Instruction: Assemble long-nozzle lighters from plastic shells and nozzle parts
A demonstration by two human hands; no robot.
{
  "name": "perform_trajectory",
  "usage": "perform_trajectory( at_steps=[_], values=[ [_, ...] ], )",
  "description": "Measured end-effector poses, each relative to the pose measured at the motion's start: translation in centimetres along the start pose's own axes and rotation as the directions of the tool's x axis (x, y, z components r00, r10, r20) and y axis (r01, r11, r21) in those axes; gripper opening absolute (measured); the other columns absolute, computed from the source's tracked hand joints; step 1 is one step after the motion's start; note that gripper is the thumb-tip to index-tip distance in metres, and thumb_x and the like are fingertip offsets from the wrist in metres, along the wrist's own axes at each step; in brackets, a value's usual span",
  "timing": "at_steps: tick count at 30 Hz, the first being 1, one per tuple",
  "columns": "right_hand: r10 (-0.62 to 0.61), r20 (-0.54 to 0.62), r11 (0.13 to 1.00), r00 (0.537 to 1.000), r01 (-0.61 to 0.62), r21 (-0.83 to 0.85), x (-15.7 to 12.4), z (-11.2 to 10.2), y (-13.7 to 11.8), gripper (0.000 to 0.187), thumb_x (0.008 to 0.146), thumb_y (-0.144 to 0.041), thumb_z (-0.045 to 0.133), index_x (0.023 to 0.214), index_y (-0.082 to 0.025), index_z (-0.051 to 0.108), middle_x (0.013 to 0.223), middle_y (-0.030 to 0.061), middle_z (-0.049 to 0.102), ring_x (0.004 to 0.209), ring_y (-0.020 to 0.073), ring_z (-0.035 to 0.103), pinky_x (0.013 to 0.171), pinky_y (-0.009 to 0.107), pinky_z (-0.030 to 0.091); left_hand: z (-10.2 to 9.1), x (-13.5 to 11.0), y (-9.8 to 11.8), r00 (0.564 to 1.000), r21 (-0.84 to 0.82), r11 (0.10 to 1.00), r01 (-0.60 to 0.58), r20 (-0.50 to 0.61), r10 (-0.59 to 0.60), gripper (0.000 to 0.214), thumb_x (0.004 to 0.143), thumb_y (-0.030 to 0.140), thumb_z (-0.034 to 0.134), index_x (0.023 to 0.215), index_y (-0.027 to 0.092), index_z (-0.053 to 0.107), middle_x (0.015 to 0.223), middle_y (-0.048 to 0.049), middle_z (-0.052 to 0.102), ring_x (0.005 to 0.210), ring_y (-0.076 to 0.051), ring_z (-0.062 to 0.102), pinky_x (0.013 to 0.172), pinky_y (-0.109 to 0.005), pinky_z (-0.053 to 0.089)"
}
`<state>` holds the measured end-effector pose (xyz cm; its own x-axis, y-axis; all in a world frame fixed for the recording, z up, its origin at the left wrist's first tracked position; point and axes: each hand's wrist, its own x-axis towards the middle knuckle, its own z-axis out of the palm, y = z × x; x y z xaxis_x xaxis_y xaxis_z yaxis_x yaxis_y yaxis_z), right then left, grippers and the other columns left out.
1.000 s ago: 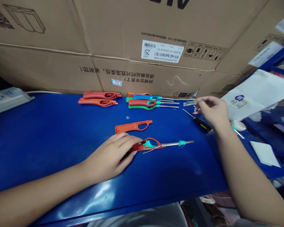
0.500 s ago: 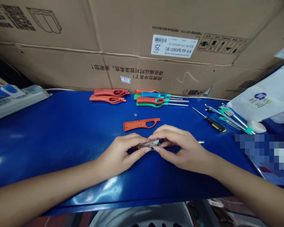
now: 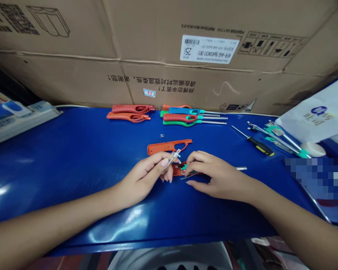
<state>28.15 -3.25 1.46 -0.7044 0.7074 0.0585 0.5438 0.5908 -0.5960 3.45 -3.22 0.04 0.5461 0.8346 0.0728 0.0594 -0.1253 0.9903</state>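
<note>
My left hand (image 3: 146,175) pinches a small clear lighter fuel tank (image 3: 171,160) with a white valve end, tilted up to the right. Just beyond its fingertips lies an opened lighter casing (image 3: 177,170), orange-red, with green and dark parts inside. My right hand (image 3: 214,170) curls over the casing's right part, fingertips at the green parts and thumb on the near side; its palm hides much of it. A metal tube end (image 3: 241,168) sticks out past that hand. Behind both hands rests a separate orange half shell (image 3: 169,147), hollow side up.
Orange-red shells (image 3: 129,113) and several assembled lighters (image 3: 186,117) lie along the cardboard box (image 3: 152,71). To the right are a black-yellow screwdriver (image 3: 256,144), metal tubes with green parts (image 3: 281,138) and a white bag (image 3: 312,108). A power strip (image 3: 22,120) sits left.
Both hands were together at the clear tank. The left hand has drawn the tank away and tilted its valve end up, while the right has let it go and stays over the casing.
</note>
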Motion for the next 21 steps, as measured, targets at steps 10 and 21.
perform_trajectory(
  at_steps=[10, 21],
  values=[
    [0.073, -0.041, 0.994, 0.997, -0.076, -0.080, -0.4, 0.9, -0.2, 0.010, 0.095, -0.017, 0.058, 0.098, -0.023, 0.067, 0.106, 0.0034, 0.061, 0.092, 0.0162, 0.060, 0.080, 0.031, 0.049, -0.8, -0.7, -0.4, 0.998, 0.282, 0.958, -0.054, 0.038, 0.045, 0.017, 0.105, 0.034, 0.047, 0.105, 0.019, 0.054, 0.080, 0.0030, 0.055, 0.063, -0.010, 0.046, 0.058, -0.023, 0.036],
    [0.507, 0.015, 0.710, 0.862, -0.427, 0.561, -0.1, 0.8, -0.3, 0.011, 0.088, -0.030, 0.066, 0.089, -0.020, 0.061, 0.054, -0.0055, 0.059, 0.047, 0.0097, 0.056, 0.046, 0.021, 0.045, -1.1, -0.1, -0.7, 0.935, 0.662, 0.661, -0.353, 0.223, 0.277, 0.018, 0.105, 0.024, 0.049, 0.111, 0.017, 0.064, 0.099, -0.0050, 0.069, 0.091, -0.019, 0.060, 0.087, -0.032, 0.044]
  ],
)
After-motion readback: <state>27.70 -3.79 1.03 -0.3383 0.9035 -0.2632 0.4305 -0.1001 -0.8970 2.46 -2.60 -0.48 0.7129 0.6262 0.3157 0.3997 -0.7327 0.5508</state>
